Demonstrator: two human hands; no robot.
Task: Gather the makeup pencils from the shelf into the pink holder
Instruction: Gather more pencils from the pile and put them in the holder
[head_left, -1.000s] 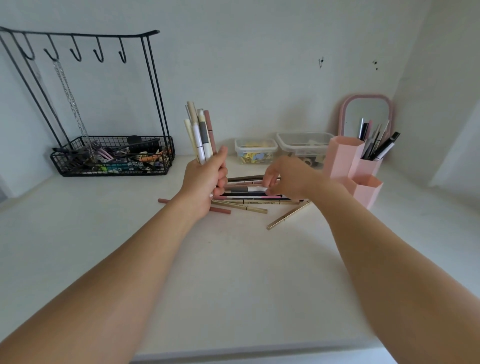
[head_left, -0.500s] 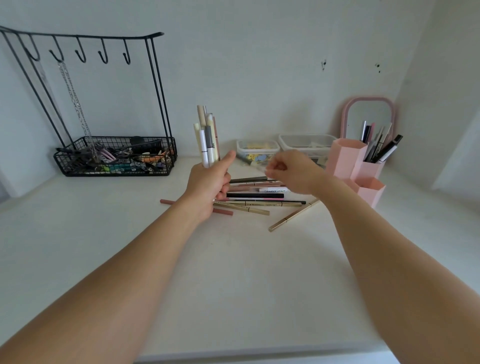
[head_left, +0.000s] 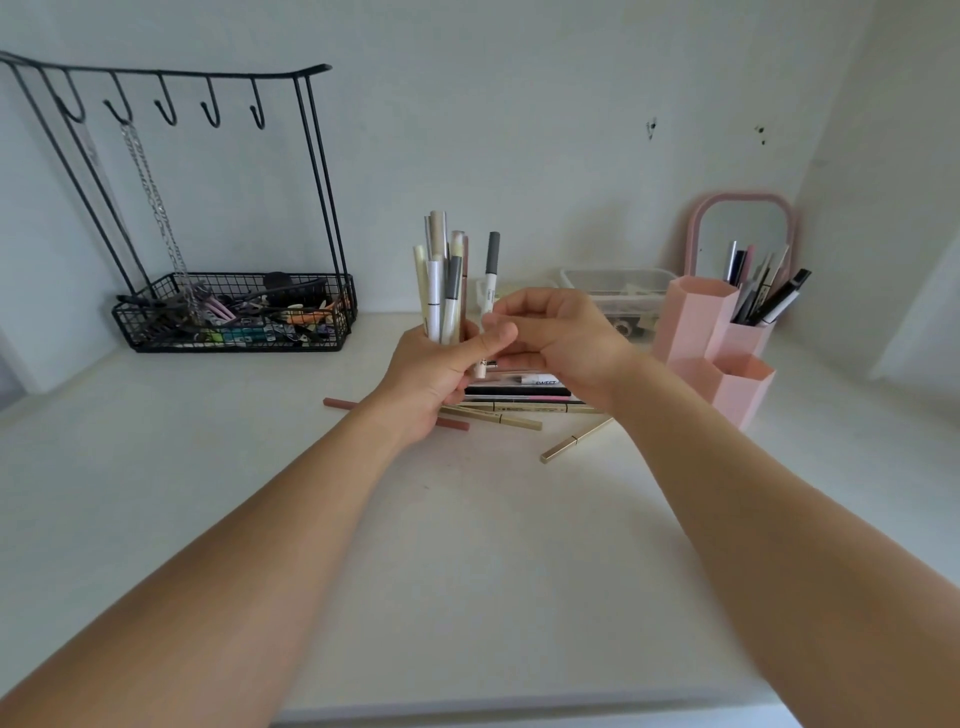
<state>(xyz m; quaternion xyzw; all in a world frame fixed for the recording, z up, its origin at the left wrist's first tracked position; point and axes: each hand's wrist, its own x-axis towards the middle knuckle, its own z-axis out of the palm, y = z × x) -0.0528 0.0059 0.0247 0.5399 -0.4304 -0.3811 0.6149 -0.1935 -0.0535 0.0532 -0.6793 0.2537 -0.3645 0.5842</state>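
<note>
Left hand: your left hand (head_left: 431, 374) is fisted around an upright bundle of makeup pencils (head_left: 441, 283), tips up, above the shelf.
Right hand: your right hand (head_left: 558, 340) pinches one white pencil with a grey cap (head_left: 491, 280), upright, just beside the bundle; its lower end meets your left thumb.
Loose pencils: a pile of pencils (head_left: 519, 397) lies flat on the white shelf (head_left: 467, 545) under both hands; a gold pencil (head_left: 574, 441) lies angled at the near right, a dusty-pink pencil (head_left: 340, 404) pokes out left from behind your left wrist.
Pink holder: the pink holder (head_left: 717, 345) stands on the shelf right of your right hand, apart from it; its rear compartment holds several pens, the front two look unfilled from here.
Background: pink-framed mirror (head_left: 740, 228) behind the holder; clear plastic boxes (head_left: 618, 286) at the back wall; black wire rack (head_left: 234, 306) with hooks far left, basket full of small items.
</note>
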